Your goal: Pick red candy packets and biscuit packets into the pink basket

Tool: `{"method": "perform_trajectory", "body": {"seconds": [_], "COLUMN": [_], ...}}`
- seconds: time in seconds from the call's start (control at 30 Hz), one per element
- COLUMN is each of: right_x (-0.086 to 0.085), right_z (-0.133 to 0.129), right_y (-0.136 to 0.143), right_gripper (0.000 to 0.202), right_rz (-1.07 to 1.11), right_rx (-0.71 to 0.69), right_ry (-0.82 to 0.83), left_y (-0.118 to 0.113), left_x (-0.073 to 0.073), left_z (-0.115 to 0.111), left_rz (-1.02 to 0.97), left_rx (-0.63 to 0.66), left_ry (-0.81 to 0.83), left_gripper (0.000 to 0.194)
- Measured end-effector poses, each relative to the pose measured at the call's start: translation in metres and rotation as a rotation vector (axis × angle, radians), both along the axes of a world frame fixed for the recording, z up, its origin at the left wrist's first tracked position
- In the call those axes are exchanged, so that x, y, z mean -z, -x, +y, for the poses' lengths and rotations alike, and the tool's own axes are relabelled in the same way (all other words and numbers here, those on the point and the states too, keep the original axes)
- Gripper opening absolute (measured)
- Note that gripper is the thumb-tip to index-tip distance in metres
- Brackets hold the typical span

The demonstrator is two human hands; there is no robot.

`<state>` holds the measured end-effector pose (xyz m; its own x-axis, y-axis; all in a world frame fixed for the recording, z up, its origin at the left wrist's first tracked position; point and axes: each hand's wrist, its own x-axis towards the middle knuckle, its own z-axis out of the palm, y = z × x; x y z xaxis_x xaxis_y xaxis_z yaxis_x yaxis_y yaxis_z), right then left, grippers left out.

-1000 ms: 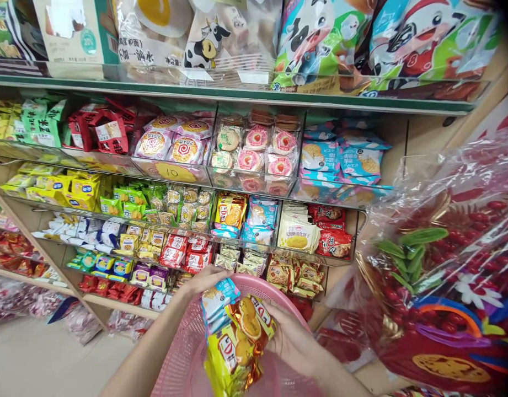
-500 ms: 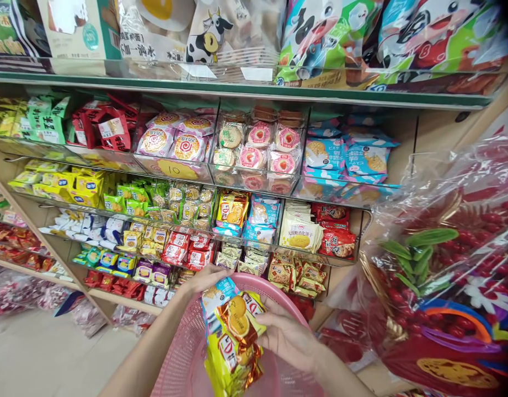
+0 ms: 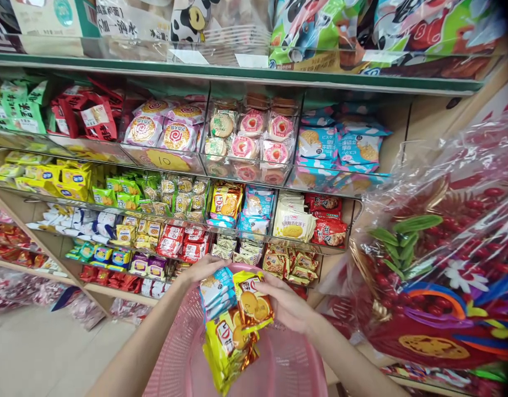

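Note:
Over a pink plastic basket [image 3: 295, 358], my left hand [image 3: 206, 270] is closed on the upper end of some blue biscuit packets [image 3: 217, 292]. Several yellow and orange biscuit packets [image 3: 226, 347] lie just below the blue ones, over the basket. To the right, my right hand [image 3: 284, 300] pinches one yellow and orange packet [image 3: 254, 303] by its upper right part, holding it above the others. The fingertips of my left hand are partly hidden behind the blue packets.
Shelves ahead hold compartments of wrapped snacks, with similar orange packets [image 3: 226, 201] and blue packets [image 3: 256, 207] in the middle row. A clear plastic lip [image 3: 245, 171] edges the upper row. At right stands a plastic-wrapped red decoration [image 3: 427, 331].
My right hand has lifted one yellow and orange packet up and apart from the rest, turning its front into view. The shelves have shifted slightly left and up in the view.

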<state>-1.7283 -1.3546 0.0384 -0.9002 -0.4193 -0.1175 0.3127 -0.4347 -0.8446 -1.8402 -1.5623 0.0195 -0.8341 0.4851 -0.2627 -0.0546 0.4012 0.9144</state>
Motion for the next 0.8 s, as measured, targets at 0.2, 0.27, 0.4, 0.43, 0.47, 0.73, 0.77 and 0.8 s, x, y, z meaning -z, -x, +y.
{"method": "perform_trajectory", "body": {"seconds": [0.2, 0.27, 0.4, 0.43, 0.47, 0.73, 0.77, 0.8], "right_x": [-0.008, -0.017, -0.034, -0.037, -0.038, -0.028, -0.026, -0.025], "right_z": [0.002, -0.003, -0.027, -0.034, -0.041, -0.07, -0.07, -0.069], "right_y": [0.011, 0.016, 0.027, 0.029, 0.031, 0.035, 0.033, 0.032], "right_gripper": [0.04, 0.038, 0.032, 0.031, 0.031, 0.026, 0.026, 0.025], "right_rz": [0.141, 0.323, 0.776, 0.846, 0.897, 1.109, 1.129, 1.148], "right_rx": [-0.36, -0.506, -0.745, -0.799, -0.848, -0.97, -0.952, -0.924], "right_ry": [-0.332, -0.539, -0.929, -0.991, -1.043, -1.278, -1.288, -1.294], "left_y": [0.002, 0.002, 0.001, 0.001, 0.0, -0.005, -0.005, -0.006], "left_x": [0.007, 0.009, 0.009, 0.009, 0.009, 0.006, 0.006, 0.006], "left_z": [-0.003, -0.004, -0.004, -0.004, -0.004, -0.008, -0.008, -0.009], "left_rz": [0.022, 0.042, 0.063, 0.06, 0.055, 0.013, 0.008, 0.005], "left_rx": [0.0, 0.002, 0.005, 0.004, 0.002, -0.021, -0.024, -0.025], "left_ry": [-0.003, 0.015, 0.028, 0.022, 0.015, -0.012, -0.012, -0.008], "left_gripper": [0.049, 0.049, 0.049, 0.048, 0.047, 0.044, 0.044, 0.045]}}
